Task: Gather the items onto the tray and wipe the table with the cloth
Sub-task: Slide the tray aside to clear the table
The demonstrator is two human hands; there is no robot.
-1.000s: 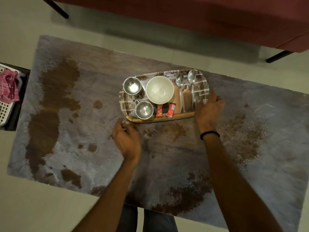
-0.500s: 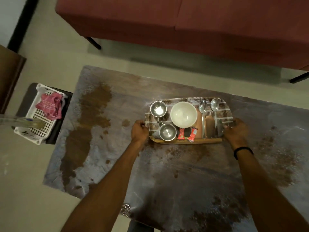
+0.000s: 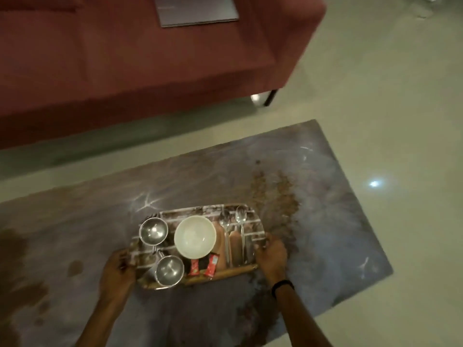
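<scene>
The patterned tray (image 3: 190,212) with a wooden front rim is over the stained grey table (image 3: 325,209). It carries two steel cups (image 3: 153,231) (image 3: 169,269), a white bowl (image 3: 195,236), two spoons (image 3: 241,221) and two red sachets (image 3: 200,267). My left hand (image 3: 117,271) grips the tray's left end and my right hand (image 3: 271,255) grips its right end. The cloth is not in view.
A red sofa (image 3: 125,66) stands just beyond the table, with a grey flat thing (image 3: 195,8) on its seat. Brown spill stains mark the table at the left (image 3: 15,259) and right of the tray (image 3: 278,191). Pale floor lies to the right.
My left hand has closed on the tray's left end, so both hands hold it now. The view has swung right and up: the sofa fills the top, the basket with the pink cloth is out of view.
</scene>
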